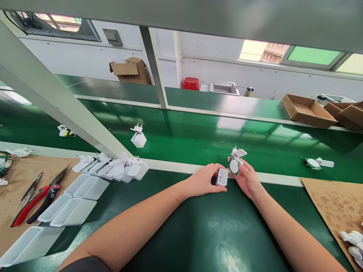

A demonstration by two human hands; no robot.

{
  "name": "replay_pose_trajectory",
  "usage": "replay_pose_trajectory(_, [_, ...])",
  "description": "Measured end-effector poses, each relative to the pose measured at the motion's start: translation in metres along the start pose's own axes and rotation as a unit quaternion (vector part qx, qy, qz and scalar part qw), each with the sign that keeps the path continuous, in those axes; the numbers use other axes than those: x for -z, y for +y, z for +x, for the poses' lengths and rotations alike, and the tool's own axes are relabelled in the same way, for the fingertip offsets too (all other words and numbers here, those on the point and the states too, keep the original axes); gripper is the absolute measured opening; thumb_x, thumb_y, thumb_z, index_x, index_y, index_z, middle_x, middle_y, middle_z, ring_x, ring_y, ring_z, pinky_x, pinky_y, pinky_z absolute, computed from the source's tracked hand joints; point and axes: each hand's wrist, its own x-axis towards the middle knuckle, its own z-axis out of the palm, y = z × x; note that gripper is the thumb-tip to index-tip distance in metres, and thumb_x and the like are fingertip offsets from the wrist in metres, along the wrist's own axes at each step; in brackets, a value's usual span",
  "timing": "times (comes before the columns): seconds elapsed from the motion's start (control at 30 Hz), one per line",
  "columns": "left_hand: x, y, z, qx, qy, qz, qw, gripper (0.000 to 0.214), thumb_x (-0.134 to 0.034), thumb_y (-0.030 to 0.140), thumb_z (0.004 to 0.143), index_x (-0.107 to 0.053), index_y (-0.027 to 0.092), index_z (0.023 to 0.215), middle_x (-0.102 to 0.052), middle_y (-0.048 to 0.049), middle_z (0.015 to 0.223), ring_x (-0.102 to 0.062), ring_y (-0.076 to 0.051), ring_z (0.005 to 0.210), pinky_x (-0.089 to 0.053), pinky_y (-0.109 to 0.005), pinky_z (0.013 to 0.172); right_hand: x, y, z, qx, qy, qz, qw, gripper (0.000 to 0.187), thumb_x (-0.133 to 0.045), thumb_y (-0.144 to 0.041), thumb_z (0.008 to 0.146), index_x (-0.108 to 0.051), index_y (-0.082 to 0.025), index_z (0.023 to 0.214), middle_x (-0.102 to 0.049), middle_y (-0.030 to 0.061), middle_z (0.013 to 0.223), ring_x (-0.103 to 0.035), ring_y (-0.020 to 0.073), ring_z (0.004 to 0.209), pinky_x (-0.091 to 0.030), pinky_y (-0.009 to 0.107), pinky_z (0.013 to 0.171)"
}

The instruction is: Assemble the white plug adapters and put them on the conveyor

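My left hand [205, 180] is closed around a small white charger shell [222, 176], held just above the dark green bench near the belt's edge. My right hand [247, 177] pinches a green circuit board with a white plug cap and prongs [236, 160], right beside the shell. The two parts are close together, almost touching.
A green conveyor belt [198, 136] carries a white charger [138, 138], another part at far left [65, 131] and a board with cap at right [317, 163]. Assembled chargers [124, 168], white shells [73, 206] and red-handled cutters [36, 196] lie left. Cardboard sheet [337, 204] right.
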Motion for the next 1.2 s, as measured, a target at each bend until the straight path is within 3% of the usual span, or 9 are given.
replay_pose_trajectory(0.13, [-0.002,0.0,0.002,-0.019,0.051,0.094,0.994,0.054,-0.09,0.045,0.083,-0.066,0.025,0.127,-0.071,-0.0088,0.126,-0.068,-0.03,0.115,-0.057,-0.043,0.097,0.002,0.007,-0.004,-0.008,0.0,-0.032,0.999,0.04,-0.097,-0.049,0.08,-0.083,-0.031,0.113,-0.084,0.0035,0.114,-0.075,0.0229,0.102,-0.061,0.037,0.096])
replay_pose_trajectory(0.33, [-0.006,-0.01,0.006,-0.068,0.083,0.142,0.984,0.053,-0.091,0.034,0.083,-0.061,0.025,0.125,-0.07,-0.0075,0.129,-0.062,-0.03,0.122,-0.052,-0.045,0.108,0.009,0.006,-0.008,0.013,0.025,-0.055,0.998,0.04,-0.09,-0.045,0.088,-0.08,-0.035,0.125,-0.074,0.0048,0.146,-0.073,0.025,0.116,-0.062,0.043,0.101])
replay_pose_trajectory(0.53, [-0.006,-0.01,0.006,-0.072,0.127,0.227,0.963,0.045,-0.09,0.037,0.085,-0.06,0.022,0.115,-0.07,-0.0096,0.12,-0.061,-0.031,0.109,-0.049,-0.047,0.101,0.01,0.002,-0.013,0.01,0.02,-0.053,0.998,0.04,-0.088,-0.049,0.089,-0.078,-0.037,0.126,-0.077,0.006,0.141,-0.077,0.0291,0.121,-0.067,0.05,0.101])
replay_pose_trajectory(0.77, [0.0,-0.012,0.006,-0.094,0.1,0.165,0.977,0.054,-0.095,0.036,0.081,-0.062,0.023,0.123,-0.072,-0.0082,0.126,-0.063,-0.03,0.114,-0.048,-0.044,0.103,0.011,0.002,-0.02,0.035,-0.027,-0.074,0.996,0.054,-0.094,-0.046,0.085,-0.075,-0.036,0.134,-0.079,0.0075,0.137,-0.079,0.0309,0.12,-0.07,0.046,0.097])
replay_pose_trajectory(0.87, [0.0,-0.013,0.005,-0.098,0.122,0.157,0.975,0.048,-0.089,0.032,0.086,-0.062,0.023,0.125,-0.073,-0.0069,0.128,-0.063,-0.03,0.117,-0.047,-0.044,0.104,0.009,0.002,-0.025,0.052,-0.061,-0.111,0.991,0.057,-0.094,-0.04,0.086,-0.072,-0.033,0.138,-0.08,0.0097,0.131,-0.08,0.03,0.112,-0.07,0.044,0.092])
replay_pose_trajectory(1.03, [0.0,-0.011,0.002,-0.1,0.148,0.175,0.968,0.043,-0.08,0.02,0.089,-0.061,0.024,0.128,-0.071,-0.0062,0.133,-0.061,-0.029,0.125,-0.043,-0.044,0.109,0.0,-0.006,-0.03,0.114,-0.062,-0.168,0.977,0.055,-0.091,-0.032,0.088,-0.072,-0.031,0.139,-0.078,0.0101,0.131,-0.078,0.0281,0.116,-0.069,0.041,0.096])
replay_pose_trajectory(1.2, [0.0,-0.008,0.0,-0.086,0.167,0.199,0.962,0.041,-0.076,0.019,0.089,-0.063,0.024,0.128,-0.069,-0.0073,0.133,-0.06,-0.03,0.125,-0.043,-0.044,0.109,-0.01,-0.016,-0.032,0.212,-0.111,-0.228,0.944,0.054,-0.086,-0.022,0.089,-0.07,-0.028,0.14,-0.074,0.0128,0.134,-0.075,0.0323,0.122,-0.068,0.046,0.094])
